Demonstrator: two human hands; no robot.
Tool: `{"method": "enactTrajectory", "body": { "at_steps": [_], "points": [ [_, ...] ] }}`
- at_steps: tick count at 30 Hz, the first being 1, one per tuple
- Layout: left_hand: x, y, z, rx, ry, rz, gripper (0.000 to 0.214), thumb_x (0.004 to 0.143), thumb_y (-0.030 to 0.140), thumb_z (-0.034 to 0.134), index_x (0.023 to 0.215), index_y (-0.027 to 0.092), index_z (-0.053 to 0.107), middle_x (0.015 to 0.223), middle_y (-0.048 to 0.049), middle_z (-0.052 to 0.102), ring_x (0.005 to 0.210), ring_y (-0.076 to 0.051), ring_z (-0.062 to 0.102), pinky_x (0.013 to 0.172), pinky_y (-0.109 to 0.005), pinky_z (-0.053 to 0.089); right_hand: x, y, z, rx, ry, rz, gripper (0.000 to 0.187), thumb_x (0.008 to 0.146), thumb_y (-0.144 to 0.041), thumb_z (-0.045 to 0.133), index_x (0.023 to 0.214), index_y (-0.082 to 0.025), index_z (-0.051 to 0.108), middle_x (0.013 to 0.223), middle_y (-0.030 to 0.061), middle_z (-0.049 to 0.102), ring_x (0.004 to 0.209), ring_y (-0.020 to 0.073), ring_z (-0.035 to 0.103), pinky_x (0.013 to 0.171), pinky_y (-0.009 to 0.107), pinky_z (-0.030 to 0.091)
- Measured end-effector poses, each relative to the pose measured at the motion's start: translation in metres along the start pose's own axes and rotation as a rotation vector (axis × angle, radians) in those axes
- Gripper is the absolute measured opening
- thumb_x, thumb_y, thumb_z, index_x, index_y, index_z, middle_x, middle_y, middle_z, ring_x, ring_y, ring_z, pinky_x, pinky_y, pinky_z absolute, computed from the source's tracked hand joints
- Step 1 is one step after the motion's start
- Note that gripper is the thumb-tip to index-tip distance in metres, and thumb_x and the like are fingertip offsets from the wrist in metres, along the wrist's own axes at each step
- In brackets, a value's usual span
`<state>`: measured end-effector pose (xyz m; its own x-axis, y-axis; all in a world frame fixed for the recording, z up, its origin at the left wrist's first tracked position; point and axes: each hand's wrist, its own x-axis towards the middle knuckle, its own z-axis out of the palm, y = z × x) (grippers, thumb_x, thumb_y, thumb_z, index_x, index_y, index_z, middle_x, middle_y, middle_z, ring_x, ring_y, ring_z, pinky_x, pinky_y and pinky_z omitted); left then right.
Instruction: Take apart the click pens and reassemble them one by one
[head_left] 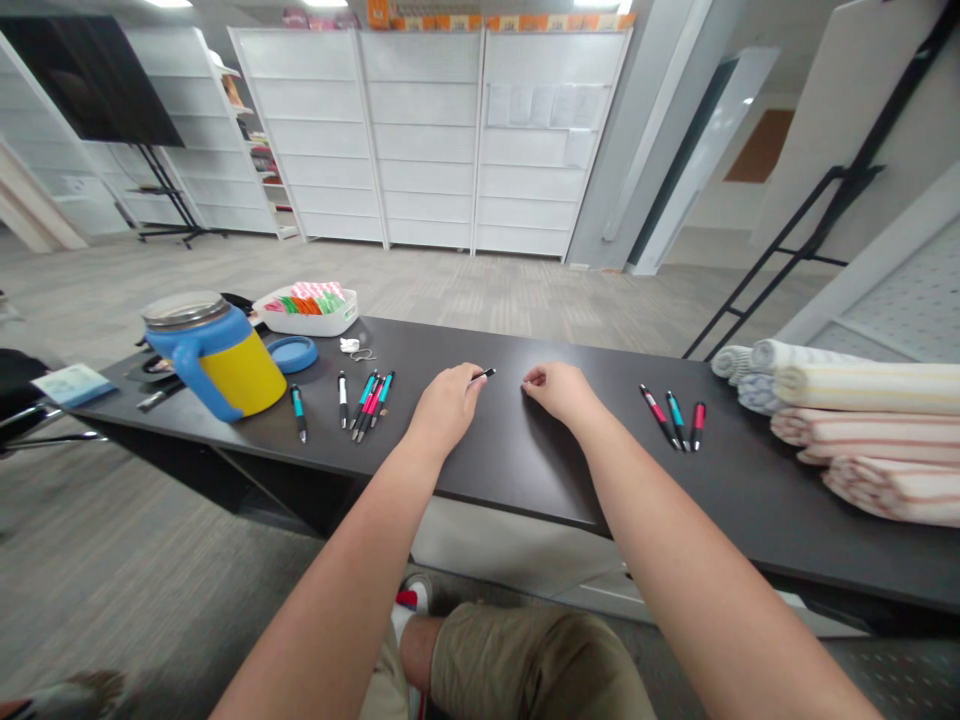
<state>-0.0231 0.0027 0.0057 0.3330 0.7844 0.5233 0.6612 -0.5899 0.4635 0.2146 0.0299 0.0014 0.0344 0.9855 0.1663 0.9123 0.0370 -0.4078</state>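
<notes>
Over the middle of the dark table, my left hand (448, 402) is closed round a pen (484, 376); its dark end sticks out toward the right and the rest is hidden. My right hand (559, 392) is a short way to the right, thumb and fingers pinched together. Whatever may be in that pinch is too small to name. Left of my left hand lie a bunch of teal and pink pens (371, 405), a white and black pen (343, 400) and a lone teal pen (298, 413). Beyond my right hand lie three pens, two pink and one teal (677, 420).
A blue and yellow mug (225, 362), a blue lid (292, 354) and a white basket of colourful packets (311, 318) stand at the left. Small white earphones (349, 345) lie near the basket. Rolled striped cloths (862, 425) are stacked at the right end.
</notes>
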Motion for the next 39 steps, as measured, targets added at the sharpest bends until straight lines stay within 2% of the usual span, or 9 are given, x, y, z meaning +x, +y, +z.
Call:
{"method": "enactTrajectory", "body": {
  "at_steps": [8, 11, 13, 16, 18, 20, 27, 32, 39],
  "points": [
    [0.0, 0.004, -0.007, -0.561, 0.266, -0.246, 0.029, 0.102, 0.048, 0.056, 0.109, 0.021, 0.061, 0.105, -0.0085, 0.081, 0.095, -0.02, 0.074, 0.085, -0.03, 0.052, 0.002, -0.003, 0.001, 0.024, 0.002, -0.006, 0.018, 0.086, -0.026, 0.074, 0.102, -0.019, 0.076, 0.091, 0.0051, 0.077, 0.08, 0.0176, 0.069, 0.08, 0.028, 0.05],
    [0.006, -0.001, -0.001, -0.847, 0.38, -0.351, 0.03, 0.1, 0.05, 0.058, 0.105, 0.02, 0.057, 0.105, -0.0107, 0.081, 0.088, -0.017, 0.073, 0.075, -0.027, 0.05, -0.004, -0.01, -0.006, 0.048, 0.082, -0.081, 0.019, 0.09, -0.03, 0.071, 0.104, -0.018, 0.075, 0.097, 0.0071, 0.076, 0.084, 0.0183, 0.067, 0.081, 0.028, 0.049],
    [0.01, -0.004, 0.003, -1.027, 0.429, -0.415, 0.029, 0.101, 0.049, 0.056, 0.104, 0.02, 0.053, 0.114, -0.0133, 0.079, 0.084, -0.015, 0.071, 0.07, -0.026, 0.05, -0.011, -0.018, -0.01, 0.127, 0.147, -0.173, 0.022, 0.097, -0.035, 0.06, 0.101, -0.02, 0.075, 0.096, 0.0068, 0.076, 0.086, 0.0184, 0.066, 0.081, 0.028, 0.048],
    [0.013, -0.007, 0.005, -1.192, 0.436, -0.498, 0.027, 0.1, 0.047, 0.057, 0.1, 0.021, 0.048, 0.124, -0.0157, 0.076, 0.088, -0.014, 0.071, 0.07, -0.025, 0.051, -0.022, -0.032, -0.012, 0.375, -0.008, -0.279, 0.046, 0.106, -0.049, 0.04, 0.099, -0.021, 0.076, 0.089, 0.0049, 0.076, 0.078, 0.0164, 0.065, 0.075, 0.027, 0.047],
    [0.013, -0.006, 0.005, -1.225, 0.429, -0.512, 0.028, 0.098, 0.046, 0.06, 0.099, 0.021, 0.046, 0.126, -0.0162, 0.075, 0.09, -0.014, 0.071, 0.072, -0.025, 0.051, -0.027, -0.038, -0.01, 0.486, -0.127, -0.318, 0.056, 0.107, -0.056, 0.034, 0.096, -0.02, 0.076, 0.085, 0.004, 0.075, 0.072, 0.015, 0.063, 0.071, 0.025, 0.047],
    [0.012, -0.004, 0.006, -1.233, 0.418, -0.49, 0.029, 0.098, 0.045, 0.062, 0.099, 0.021, 0.047, 0.125, -0.0166, 0.075, 0.091, -0.014, 0.071, 0.073, -0.025, 0.052, -0.029, -0.041, -0.006, 0.524, -0.171, -0.323, 0.057, 0.106, -0.058, 0.036, 0.093, -0.02, 0.076, 0.082, 0.0029, 0.075, 0.066, 0.0134, 0.061, 0.067, 0.024, 0.045],
    [0.012, 0.001, 0.011, -1.265, 0.403, -0.415, 0.03, 0.094, 0.043, 0.07, 0.098, 0.018, 0.052, 0.116, -0.0165, 0.077, 0.088, -0.014, 0.072, 0.08, -0.027, 0.054, -0.023, -0.038, -0.002, 0.589, -0.151, -0.26, 0.04, 0.098, -0.054, 0.056, 0.087, -0.02, 0.074, 0.074, 0.0017, 0.074, 0.057, 0.0116, 0.058, 0.058, 0.024, 0.044],
    [0.012, 0.001, 0.012, -1.304, 0.415, -0.389, 0.03, 0.094, 0.041, 0.072, 0.099, 0.019, 0.052, 0.114, -0.0167, 0.078, 0.089, -0.016, 0.074, 0.087, -0.032, 0.057, -0.023, -0.038, 0.0, 0.741, -0.125, -0.192, 0.035, 0.09, -0.053, 0.067, 0.083, -0.019, 0.071, 0.076, 0.0045, 0.076, 0.063, 0.0144, 0.067, 0.064, 0.026, 0.053],
    [0.011, 0.004, 0.012, -1.326, 0.424, -0.369, 0.032, 0.095, 0.041, 0.071, 0.099, 0.02, 0.047, 0.115, -0.018, 0.077, 0.093, -0.019, 0.076, 0.096, -0.041, 0.058, -0.019, -0.039, 0.002, 1.002, -0.057, -0.15, 0.036, 0.071, -0.045, 0.088, 0.09, -0.019, 0.07, 0.076, 0.0026, 0.074, 0.069, 0.0148, 0.068, 0.07, 0.029, 0.057]
  ]
}}
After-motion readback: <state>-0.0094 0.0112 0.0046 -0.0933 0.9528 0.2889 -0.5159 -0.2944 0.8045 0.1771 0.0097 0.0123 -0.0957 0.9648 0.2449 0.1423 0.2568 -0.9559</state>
